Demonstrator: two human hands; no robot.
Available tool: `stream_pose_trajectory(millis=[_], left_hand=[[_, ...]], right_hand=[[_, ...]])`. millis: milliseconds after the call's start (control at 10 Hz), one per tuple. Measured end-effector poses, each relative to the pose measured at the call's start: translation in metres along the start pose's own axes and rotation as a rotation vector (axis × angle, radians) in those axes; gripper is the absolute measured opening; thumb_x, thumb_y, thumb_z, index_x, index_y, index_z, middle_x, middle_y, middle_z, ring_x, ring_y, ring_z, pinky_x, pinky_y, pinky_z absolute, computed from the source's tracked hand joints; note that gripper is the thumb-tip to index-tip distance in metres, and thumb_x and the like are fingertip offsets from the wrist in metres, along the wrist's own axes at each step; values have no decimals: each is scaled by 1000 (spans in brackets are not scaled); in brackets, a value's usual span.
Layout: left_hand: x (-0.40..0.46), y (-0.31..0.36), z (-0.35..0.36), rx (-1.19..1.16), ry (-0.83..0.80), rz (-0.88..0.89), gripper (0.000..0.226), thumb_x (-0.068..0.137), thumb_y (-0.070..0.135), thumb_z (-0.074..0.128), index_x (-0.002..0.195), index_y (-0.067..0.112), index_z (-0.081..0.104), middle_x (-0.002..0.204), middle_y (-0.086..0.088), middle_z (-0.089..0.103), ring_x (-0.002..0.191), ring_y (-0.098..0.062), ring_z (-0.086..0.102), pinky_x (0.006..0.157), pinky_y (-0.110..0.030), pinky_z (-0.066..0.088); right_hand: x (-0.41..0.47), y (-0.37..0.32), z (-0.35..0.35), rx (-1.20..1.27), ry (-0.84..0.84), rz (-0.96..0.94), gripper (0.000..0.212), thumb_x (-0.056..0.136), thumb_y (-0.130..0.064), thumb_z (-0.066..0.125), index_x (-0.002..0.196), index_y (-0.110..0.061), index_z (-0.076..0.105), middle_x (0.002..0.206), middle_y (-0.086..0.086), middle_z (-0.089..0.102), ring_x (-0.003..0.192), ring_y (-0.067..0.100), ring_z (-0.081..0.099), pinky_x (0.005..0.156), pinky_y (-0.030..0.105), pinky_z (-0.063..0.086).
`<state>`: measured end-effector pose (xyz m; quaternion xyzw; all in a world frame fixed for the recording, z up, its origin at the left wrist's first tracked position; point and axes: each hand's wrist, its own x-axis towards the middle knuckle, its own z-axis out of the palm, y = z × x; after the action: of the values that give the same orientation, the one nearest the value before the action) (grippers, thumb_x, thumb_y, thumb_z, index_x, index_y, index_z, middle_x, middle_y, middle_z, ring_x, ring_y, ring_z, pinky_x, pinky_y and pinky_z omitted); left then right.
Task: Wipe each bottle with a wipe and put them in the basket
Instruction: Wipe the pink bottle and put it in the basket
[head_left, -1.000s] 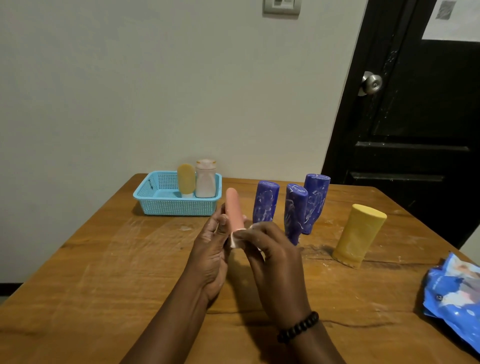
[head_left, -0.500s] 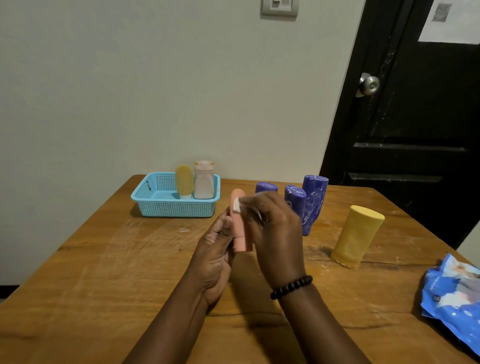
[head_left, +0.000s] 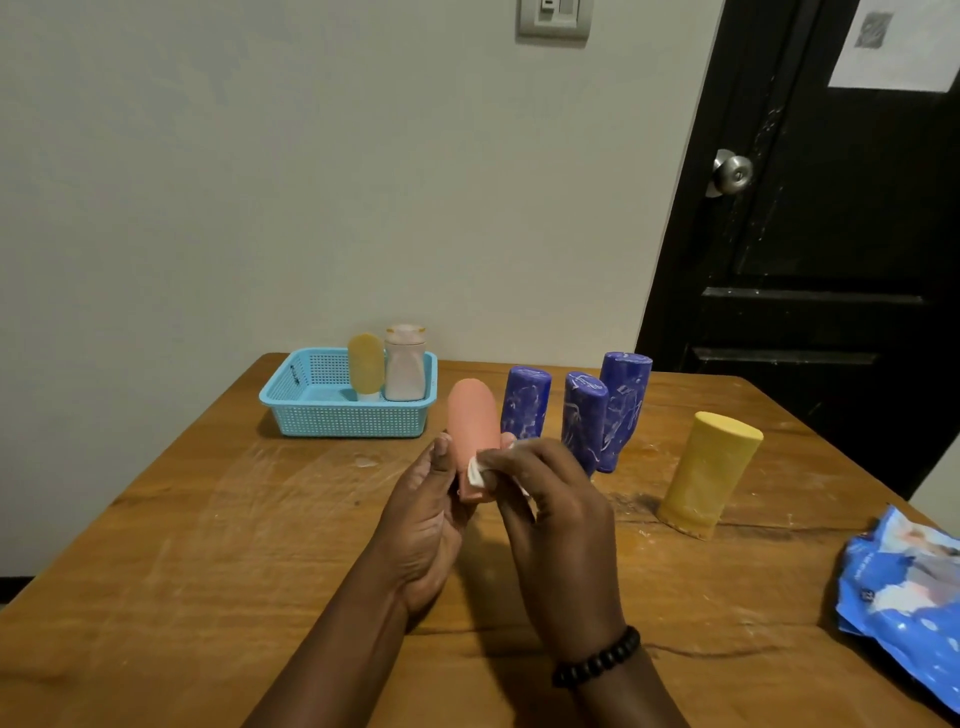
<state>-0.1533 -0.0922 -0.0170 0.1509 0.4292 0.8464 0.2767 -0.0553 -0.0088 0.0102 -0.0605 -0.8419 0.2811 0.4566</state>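
Observation:
My left hand (head_left: 423, 525) holds a pink bottle (head_left: 471, 415) upright above the table's middle. Against the bottle's lower side my right hand (head_left: 558, 514) presses a small white wipe (head_left: 478, 470). Behind them stand three blue bottles (head_left: 524, 408) (head_left: 583, 418) (head_left: 623, 405) in a cluster. A large yellow bottle (head_left: 709, 473) stands tilted to the right. The light blue basket (head_left: 332, 421) at the back left holds a small yellow bottle (head_left: 367, 366) and a whitish bottle (head_left: 405, 364), both upright.
A blue wipe packet (head_left: 906, 603) lies at the table's right edge. The wooden table (head_left: 208, 571) meets a pale wall at the back. A black door (head_left: 810, 234) with a metal knob stands at the right.
My right hand with the wipe has slid down from the pink bottle's top to its lower part. The left hand keeps its hold on the bottle.

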Motion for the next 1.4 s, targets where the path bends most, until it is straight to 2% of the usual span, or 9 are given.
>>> stream_pose_trajectory(millis=[100,200,400,500,700,800,1000,1100,1400], left_hand=[[-2,-1,0,41,-44,0,32,99,26,53,126,12,60,138,-22,57,125,-29,57,107,-46,44],[-14,6,12,-106,-61,-28,39,91,26,52,124,7,60,112,-18,71,97,-21,72,78,-33,59],[-12,10,13,-263,-59,-20,47,89,28,50,126,-1,53,98,-27,69,76,-27,69,71,-33,62],[-10,8,17,-277,8,-9,44,88,26,51,123,-1,56,105,-24,70,85,-27,68,75,-35,62],[-13,5,18,-294,86,-58,40,98,25,47,128,-1,52,119,-29,66,114,-33,64,98,-44,53],[-15,9,19,-271,94,-67,37,103,25,42,120,-5,55,104,-28,71,99,-32,68,94,-41,52],[-15,16,16,-282,40,-58,46,94,23,50,132,-3,51,109,-21,71,98,-24,72,84,-37,60],[-16,15,21,-276,-30,-46,28,97,13,45,115,-3,59,95,-20,75,85,-24,75,71,-35,62],[-10,11,9,-297,-103,-149,45,97,17,50,136,-6,47,138,-31,53,128,-37,55,110,-51,42]], right_hand=[[20,-3,-1,-75,58,-7,19,81,-10,66,99,-11,70,103,2,65,95,10,60,79,20,54],[47,-7,-4,-83,21,15,23,91,7,54,113,13,59,118,32,57,112,36,54,98,29,50],[42,-5,-6,20,57,70,20,90,9,56,109,9,62,108,26,62,104,27,59,77,16,54],[17,7,-3,-80,85,19,24,81,0,71,101,-12,71,100,-3,65,91,4,58,78,16,52],[0,1,-1,-119,23,-65,23,82,-16,57,98,-10,72,100,1,66,90,14,62,77,19,53],[-8,-2,1,33,-74,-12,20,85,-20,59,97,-14,74,101,-3,69,94,7,63,81,19,53],[-3,2,-12,1047,-115,736,23,84,-12,66,106,-11,73,107,7,74,86,16,69,67,24,54],[1,3,-14,1178,-35,843,28,78,-11,68,105,-6,71,106,16,72,86,23,67,67,27,57],[12,6,-20,838,-68,630,20,80,-21,68,99,-23,73,104,2,74,100,21,68,88,44,56]])
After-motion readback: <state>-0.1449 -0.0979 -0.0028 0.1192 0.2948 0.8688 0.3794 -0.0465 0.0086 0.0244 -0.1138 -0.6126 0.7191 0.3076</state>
